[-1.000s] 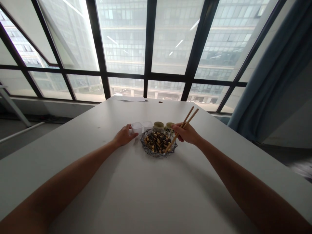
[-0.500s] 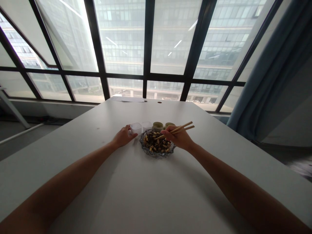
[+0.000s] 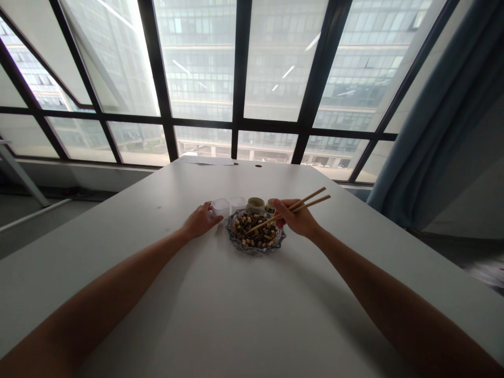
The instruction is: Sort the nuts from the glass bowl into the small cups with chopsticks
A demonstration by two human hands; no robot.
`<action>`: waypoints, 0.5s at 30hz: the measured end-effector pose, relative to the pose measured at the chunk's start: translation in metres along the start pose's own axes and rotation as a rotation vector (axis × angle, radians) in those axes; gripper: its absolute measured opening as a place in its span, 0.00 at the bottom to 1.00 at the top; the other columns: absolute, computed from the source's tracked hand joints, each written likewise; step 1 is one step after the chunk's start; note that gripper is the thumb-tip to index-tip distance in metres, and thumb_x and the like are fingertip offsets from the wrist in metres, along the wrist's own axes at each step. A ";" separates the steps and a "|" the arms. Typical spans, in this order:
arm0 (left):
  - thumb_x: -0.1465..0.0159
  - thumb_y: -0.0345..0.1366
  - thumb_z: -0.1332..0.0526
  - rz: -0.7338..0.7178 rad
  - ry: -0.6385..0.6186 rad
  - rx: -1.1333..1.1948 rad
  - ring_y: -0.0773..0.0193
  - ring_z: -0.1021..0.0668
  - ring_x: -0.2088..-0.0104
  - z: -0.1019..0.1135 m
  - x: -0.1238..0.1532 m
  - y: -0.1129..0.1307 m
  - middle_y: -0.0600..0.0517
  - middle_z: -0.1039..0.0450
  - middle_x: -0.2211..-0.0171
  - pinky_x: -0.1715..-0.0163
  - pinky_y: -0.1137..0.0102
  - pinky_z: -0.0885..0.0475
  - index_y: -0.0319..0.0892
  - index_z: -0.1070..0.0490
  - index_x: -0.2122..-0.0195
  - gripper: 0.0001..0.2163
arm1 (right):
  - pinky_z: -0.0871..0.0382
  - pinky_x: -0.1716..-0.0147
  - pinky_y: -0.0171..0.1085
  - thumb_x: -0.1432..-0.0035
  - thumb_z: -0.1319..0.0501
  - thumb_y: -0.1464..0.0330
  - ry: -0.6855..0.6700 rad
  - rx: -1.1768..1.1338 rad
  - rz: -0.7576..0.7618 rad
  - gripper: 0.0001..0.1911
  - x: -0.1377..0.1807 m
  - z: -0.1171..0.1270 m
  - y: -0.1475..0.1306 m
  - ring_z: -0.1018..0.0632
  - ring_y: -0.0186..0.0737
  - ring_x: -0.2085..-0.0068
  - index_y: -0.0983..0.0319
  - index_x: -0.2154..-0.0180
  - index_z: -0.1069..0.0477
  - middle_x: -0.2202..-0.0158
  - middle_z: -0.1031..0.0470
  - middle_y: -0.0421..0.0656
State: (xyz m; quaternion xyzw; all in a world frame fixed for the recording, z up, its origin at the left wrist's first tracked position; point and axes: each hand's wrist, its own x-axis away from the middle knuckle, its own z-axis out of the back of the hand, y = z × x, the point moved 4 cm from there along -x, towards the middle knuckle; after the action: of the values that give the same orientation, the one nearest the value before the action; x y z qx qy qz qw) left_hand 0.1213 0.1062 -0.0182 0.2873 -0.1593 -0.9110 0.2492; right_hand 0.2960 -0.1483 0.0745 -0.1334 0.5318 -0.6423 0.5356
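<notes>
A glass dish (image 3: 255, 249) full of mixed light and dark beans sits on the white table (image 3: 220, 310). My right hand (image 3: 297, 220) is closed round a pair of wooden chopsticks (image 3: 303, 203), whose tips reach down into the beans. My left hand (image 3: 200, 221) rests beside the dish, its fingers curled against a small clear plastic cup (image 3: 220, 207). Behind the dish stand a second clear cup (image 3: 237, 203) and two small ceramic cups (image 3: 255, 203), the right one partly hidden by my right hand.
Large windows with dark frames (image 3: 238, 79) rise behind the table's far edge. A blue curtain (image 3: 441, 115) hangs on the right. A sheet of paper (image 3: 208, 160) lies at the far end of the table. A white pipe (image 3: 31, 212) runs along the floor at left.
My right hand swung left over the dish, then drew back to the right; the chopsticks now lie flatter, tips in the beans. My left hand has stayed at the clear cup.
</notes>
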 end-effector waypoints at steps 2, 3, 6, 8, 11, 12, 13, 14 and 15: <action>0.40 0.53 0.38 -0.003 0.002 0.001 0.46 0.22 0.51 0.000 0.000 0.000 0.38 0.25 0.52 0.52 0.56 0.27 0.39 0.35 0.48 0.26 | 0.34 0.85 0.32 0.45 0.41 0.40 0.066 -0.026 0.014 0.32 0.000 0.000 0.000 0.27 0.34 0.84 0.62 0.79 0.29 0.85 0.28 0.42; 0.40 0.53 0.38 -0.003 0.002 0.001 0.46 0.22 0.51 0.000 0.000 0.000 0.39 0.25 0.52 0.52 0.56 0.27 0.39 0.35 0.48 0.26 | 0.34 0.85 0.32 0.45 0.40 0.41 0.068 -0.031 0.023 0.31 0.000 -0.001 0.000 0.27 0.34 0.83 0.62 0.79 0.29 0.84 0.27 0.42; 0.40 0.53 0.38 0.005 -0.006 -0.003 0.46 0.22 0.51 0.000 0.000 0.000 0.39 0.25 0.51 0.52 0.56 0.27 0.39 0.35 0.48 0.26 | 0.34 0.85 0.32 0.44 0.36 0.46 -0.061 0.010 0.035 0.26 0.003 -0.011 -0.003 0.26 0.35 0.82 0.62 0.78 0.28 0.81 0.25 0.43; 0.40 0.53 0.39 0.011 -0.012 -0.007 0.46 0.22 0.51 0.000 0.000 0.000 0.39 0.25 0.51 0.52 0.56 0.27 0.39 0.35 0.48 0.26 | 0.35 0.84 0.31 0.43 0.37 0.48 -0.155 0.066 0.046 0.26 0.005 -0.015 -0.005 0.26 0.34 0.81 0.62 0.79 0.28 0.82 0.26 0.42; 0.40 0.53 0.39 0.017 -0.019 -0.005 0.46 0.22 0.50 0.000 0.000 0.001 0.38 0.25 0.51 0.52 0.56 0.28 0.39 0.35 0.47 0.26 | 0.37 0.84 0.31 0.39 0.40 0.49 -0.161 0.139 0.098 0.27 0.006 -0.011 -0.008 0.29 0.32 0.83 0.62 0.82 0.30 0.84 0.28 0.41; 0.40 0.53 0.38 0.017 -0.021 -0.002 0.46 0.23 0.50 0.000 0.000 0.001 0.38 0.25 0.51 0.52 0.56 0.28 0.39 0.35 0.47 0.27 | 0.38 0.84 0.31 0.39 0.40 0.49 -0.139 0.152 0.113 0.28 0.005 -0.009 -0.009 0.30 0.32 0.83 0.62 0.82 0.30 0.85 0.29 0.41; 0.40 0.53 0.38 0.017 -0.023 0.001 0.46 0.23 0.50 0.000 0.000 0.001 0.38 0.25 0.51 0.51 0.56 0.28 0.39 0.36 0.47 0.27 | 0.39 0.85 0.31 0.39 0.41 0.49 -0.110 0.152 0.118 0.28 0.005 -0.006 -0.009 0.31 0.31 0.84 0.62 0.82 0.30 0.86 0.31 0.40; 0.40 0.53 0.38 0.018 -0.025 0.003 0.46 0.23 0.50 0.000 0.000 0.001 0.38 0.25 0.51 0.51 0.56 0.28 0.38 0.36 0.47 0.27 | 0.40 0.85 0.31 0.39 0.41 0.48 -0.074 0.137 0.113 0.29 0.004 -0.003 -0.008 0.32 0.31 0.85 0.62 0.82 0.31 0.86 0.32 0.40; 0.40 0.53 0.39 0.019 -0.026 0.003 0.46 0.23 0.50 0.000 0.000 0.002 0.38 0.25 0.51 0.51 0.56 0.28 0.38 0.36 0.47 0.27 | 0.41 0.86 0.31 0.40 0.41 0.47 -0.032 0.117 0.101 0.29 0.003 0.000 -0.007 0.33 0.31 0.85 0.62 0.81 0.31 0.87 0.33 0.39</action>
State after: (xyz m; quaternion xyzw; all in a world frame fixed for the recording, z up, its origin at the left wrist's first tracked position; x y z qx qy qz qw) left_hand 0.1218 0.1049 -0.0173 0.2742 -0.1668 -0.9120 0.2554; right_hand 0.2904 -0.1519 0.0790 -0.0850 0.4909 -0.6421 0.5826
